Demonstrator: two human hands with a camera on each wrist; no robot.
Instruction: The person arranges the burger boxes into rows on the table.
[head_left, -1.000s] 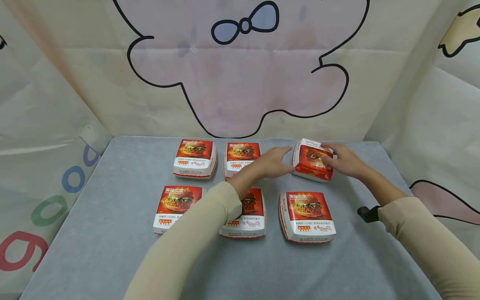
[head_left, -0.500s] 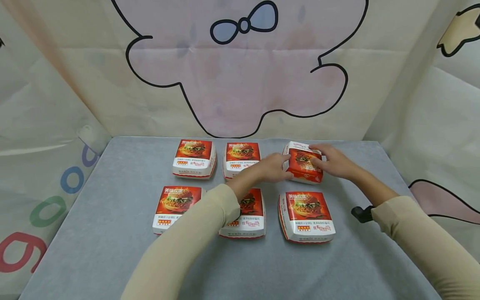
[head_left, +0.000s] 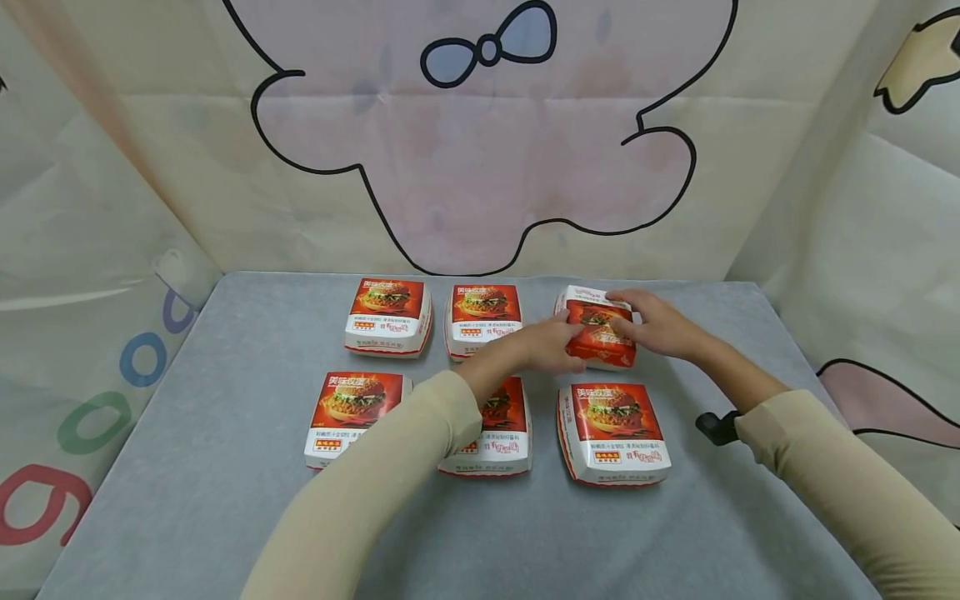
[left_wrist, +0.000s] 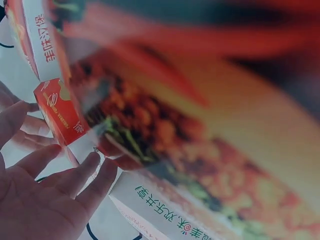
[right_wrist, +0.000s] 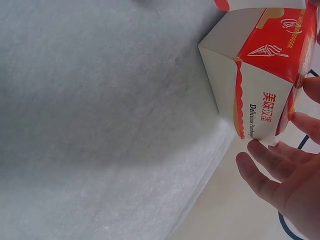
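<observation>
A red and white hamburger box (head_left: 598, 340) sits at the back right of the cloth, its red printed side toward me. My right hand (head_left: 663, 325) grips its right side, fingers round the far corner and thumb over the top. My left hand (head_left: 553, 345) reaches over the front middle box, its extended fingertips at the held box's left edge. In the right wrist view, fingers lie against the white end of the hamburger box (right_wrist: 265, 100). The left wrist view has the left hand (left_wrist: 50, 195) beside the box's red flap (left_wrist: 60, 112), with a blurred burger print filling the foreground.
Two like boxes stand to the left in the back row, one at far left (head_left: 386, 321) and one in the middle (head_left: 483, 308). In front lie a left box (head_left: 348, 408), a middle box (head_left: 495, 454) partly behind my sleeve, and a right box (head_left: 617, 433). A printed curtain (head_left: 480, 167) hangs behind.
The right hand and the hamburger box have shifted left, toward the middle back box. The left hand's fingers have come against the box's left side; the other boxes have stayed put.
</observation>
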